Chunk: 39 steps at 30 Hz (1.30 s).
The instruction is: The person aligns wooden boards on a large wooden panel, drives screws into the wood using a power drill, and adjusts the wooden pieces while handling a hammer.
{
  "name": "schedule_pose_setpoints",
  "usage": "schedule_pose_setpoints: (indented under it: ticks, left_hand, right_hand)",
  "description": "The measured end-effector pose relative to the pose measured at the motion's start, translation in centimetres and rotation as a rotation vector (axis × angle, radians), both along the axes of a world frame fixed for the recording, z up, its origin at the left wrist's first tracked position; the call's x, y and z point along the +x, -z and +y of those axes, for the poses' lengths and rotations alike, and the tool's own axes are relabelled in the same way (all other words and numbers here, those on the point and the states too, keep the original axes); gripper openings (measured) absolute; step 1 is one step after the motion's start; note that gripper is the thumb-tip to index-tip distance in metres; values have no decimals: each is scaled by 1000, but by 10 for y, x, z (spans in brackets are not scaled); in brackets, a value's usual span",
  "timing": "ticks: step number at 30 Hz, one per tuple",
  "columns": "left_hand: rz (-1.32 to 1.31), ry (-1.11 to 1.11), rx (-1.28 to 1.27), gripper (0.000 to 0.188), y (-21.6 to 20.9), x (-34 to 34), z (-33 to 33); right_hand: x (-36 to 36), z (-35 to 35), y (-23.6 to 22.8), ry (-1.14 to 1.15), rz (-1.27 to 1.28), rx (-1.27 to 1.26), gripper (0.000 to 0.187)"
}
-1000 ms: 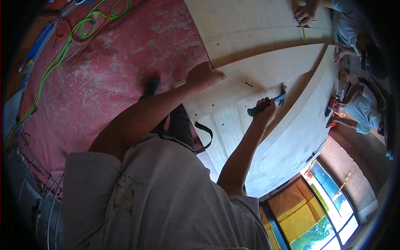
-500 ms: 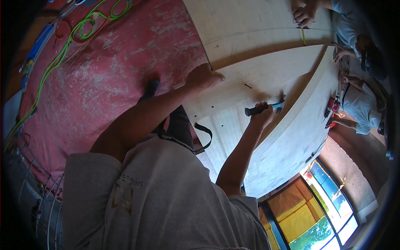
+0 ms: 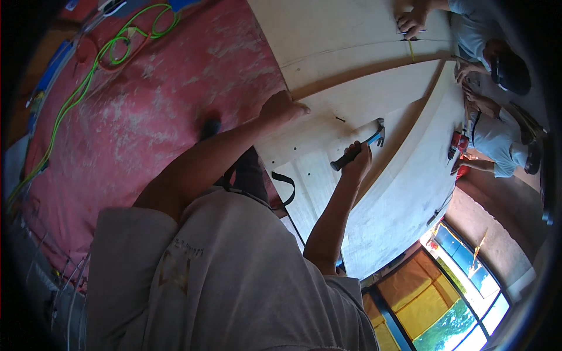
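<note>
In my right hand (image 3: 358, 160) is a claw hammer (image 3: 373, 136) with a black grip and a blue neck, its head raised over a pale wooden panel (image 3: 328, 137). A dark nail (image 3: 340, 119) stands tilted in the panel, left of the hammer head. My left hand (image 3: 284, 109) closes over the panel's left edge, thumb stretched out along the wood; its other fingers are mostly hidden. Several small dark spots (image 3: 295, 148) mark the panel nearer to me. A black strap (image 3: 287, 187) loops over its near left corner.
A raised wooden board (image 3: 401, 137) runs along the panel's right side. Beyond, a co-worker's hand (image 3: 413, 23) holds a thin tool by a yellow tape (image 3: 411, 50). Another person is beside a red power tool (image 3: 458, 143). Green cable (image 3: 76, 96) lies on the red floor sheet (image 3: 152, 117).
The hammer has swung: its head now points up and away from me, and my right wrist has turned. My left hand keeps its place on the panel edge. The view has shifted slightly.
</note>
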<state>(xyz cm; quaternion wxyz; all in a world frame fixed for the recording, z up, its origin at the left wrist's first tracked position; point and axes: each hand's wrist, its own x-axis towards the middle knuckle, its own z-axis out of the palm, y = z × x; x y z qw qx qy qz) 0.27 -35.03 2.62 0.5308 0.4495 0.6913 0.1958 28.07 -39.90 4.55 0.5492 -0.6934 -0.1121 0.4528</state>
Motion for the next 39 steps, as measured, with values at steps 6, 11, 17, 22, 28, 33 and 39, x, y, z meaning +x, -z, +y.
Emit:
schedule_pose_setpoints:
  ticks: [6,11,17,22,28,33,39]
  left_hand:
    - [-123,65,-4,51,6,14,6]
    - [-137,-5,24,59,29,-20,-4]
    - [187,109,46,66,12,9,7]
    - [55,116,-6,65,-12,11,6]
    - [-26,77,68,63,2,5,8]
    - [35,61,73,66,35,3,9]
    - [8,78,45,64,24,5,8]
  right_hand:
    - [32,-60,-31,-84,-276,-25,13]
    - [30,-82,-74,-94,-530,-124,29]
    - [160,-115,-62,-68,-674,-128,24]
    - [205,-132,-24,-304,-1101,-308,29]
    - [193,-122,-8,-120,-1283,-389,39]
    - [127,-114,-29,13,-1795,-422,43]
    - [43,-148,1,-367,-1450,-214,37]
